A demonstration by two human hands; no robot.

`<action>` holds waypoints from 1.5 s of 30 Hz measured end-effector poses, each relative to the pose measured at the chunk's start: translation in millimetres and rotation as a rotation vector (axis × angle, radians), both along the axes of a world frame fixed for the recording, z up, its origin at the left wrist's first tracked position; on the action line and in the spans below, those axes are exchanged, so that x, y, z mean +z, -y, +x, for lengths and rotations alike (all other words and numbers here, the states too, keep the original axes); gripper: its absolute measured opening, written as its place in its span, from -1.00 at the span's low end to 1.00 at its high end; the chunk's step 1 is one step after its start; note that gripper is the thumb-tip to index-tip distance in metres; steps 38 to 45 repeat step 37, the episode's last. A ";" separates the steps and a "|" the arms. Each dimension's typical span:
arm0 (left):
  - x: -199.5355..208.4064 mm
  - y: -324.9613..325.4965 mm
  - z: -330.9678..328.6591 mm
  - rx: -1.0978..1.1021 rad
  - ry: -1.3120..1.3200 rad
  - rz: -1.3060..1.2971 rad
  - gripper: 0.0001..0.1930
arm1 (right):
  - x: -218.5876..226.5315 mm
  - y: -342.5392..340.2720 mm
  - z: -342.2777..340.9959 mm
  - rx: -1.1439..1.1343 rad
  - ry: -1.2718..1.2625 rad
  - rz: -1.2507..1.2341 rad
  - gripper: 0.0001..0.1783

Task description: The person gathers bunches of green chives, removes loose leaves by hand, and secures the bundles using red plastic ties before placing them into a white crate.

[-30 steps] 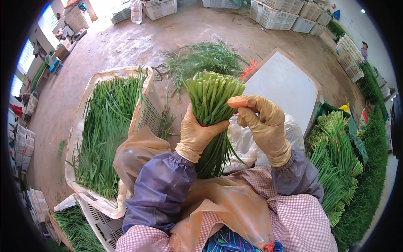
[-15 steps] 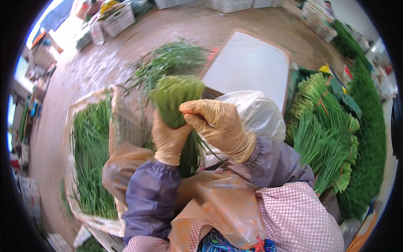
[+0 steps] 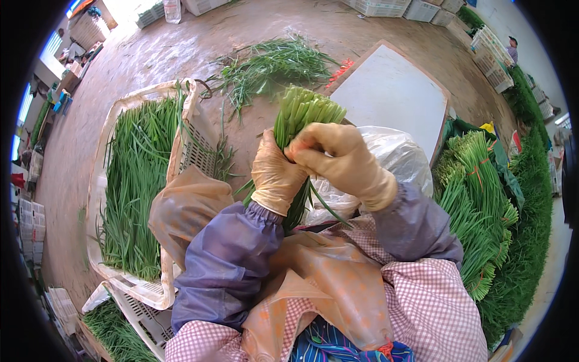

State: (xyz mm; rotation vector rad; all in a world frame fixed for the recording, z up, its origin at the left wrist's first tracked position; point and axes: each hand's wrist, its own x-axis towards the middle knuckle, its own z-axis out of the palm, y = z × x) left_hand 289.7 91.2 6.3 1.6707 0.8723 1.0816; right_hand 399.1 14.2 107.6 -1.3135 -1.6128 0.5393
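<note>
My gloved left hand [image 3: 278, 175] is wrapped around a bunch of chives [image 3: 304, 114], held upright in front of me with the pale cut ends up and the green leaves hanging below. My right hand [image 3: 341, 157], gloved too, is closed against the bunch's right side just under the cut ends. Its fingers are curled and pinched together; what they hold is hidden. On my left stands a white plastic crate [image 3: 188, 130] with loose chives [image 3: 139, 187]. To my right lies a pile of chive bunches [image 3: 476, 193], some tied with red bands [image 3: 479, 166].
A white board [image 3: 392, 90] with a brown edge lies ahead to the right, behind a white plastic bag [image 3: 398, 157]. Loose green leaves [image 3: 274, 63] are scattered on the floor ahead. More greens [image 3: 534, 235] line the far right. Crates [image 3: 377, 6] stand at the back.
The view has shifted. Both hands and the bunch now appear farther right, and the cut ends show more sharply. My left hand keeps its hold, and my right hand stays against the bunch.
</note>
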 end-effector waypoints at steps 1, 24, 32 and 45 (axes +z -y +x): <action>3.3 -0.3 -4.5 0.015 -0.029 0.028 -0.47 | 11.8 9.8 -0.4 0.189 -0.495 -0.332 -0.93; 9.0 12.0 15.3 -0.012 -0.087 0.155 -0.58 | -48.0 19.3 -1.9 -0.547 0.311 0.302 -0.74; 7.9 10.8 12.4 0.094 -0.132 0.190 -0.56 | -42.3 11.8 -9.5 -0.574 0.315 0.325 -0.69; 5.9 10.8 13.6 0.178 -0.316 0.242 -0.51 | -41.1 0.0 -11.2 -0.639 0.645 0.200 -0.73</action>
